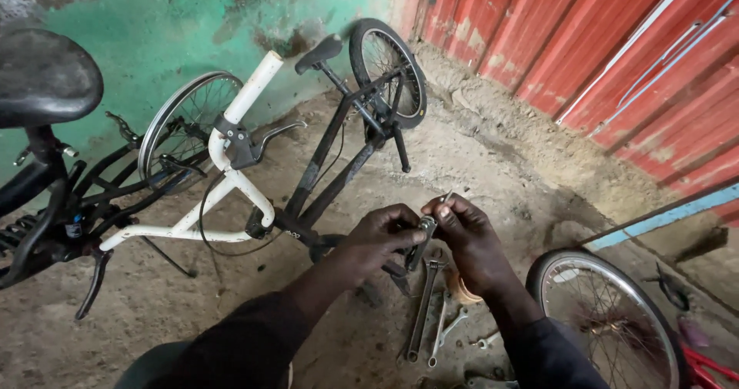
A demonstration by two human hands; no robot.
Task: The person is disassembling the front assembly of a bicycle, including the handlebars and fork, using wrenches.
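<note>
- While both hands meet at the middle of the view, a small dark metal part (426, 224) is pinched between them, held above the dirt floor (231, 312).
- The left hand (379, 235) is closed on the part from the 9 o'clock side; the right hand (464, 231) is closed on it from 3 o'clock, with a thin pin or rod end showing above the fingertips at 12 o'clock.
- What the part is exactly cannot be told; it is small and partly hidden by the fingers.
- Several spanners (431, 312) are laid on the floor directly below the hands, at 6 o'clock, well apart from them.
- A white-framed bicycle (231, 181) is laid down at 10 o'clock, and a spoked wheel (608, 320) is seen at 4 o'clock beside a red frame.
- A black saddle (42, 73) is seen at far 9 o'clock, and a red corrugated wall (600, 42) at 1 o'clock.
- Judged from the grip, a fitting or adjusting step on the small part is in hand.
- A steady hold by one hand and a fine turn or push by the other is judged to be called for next.
</note>
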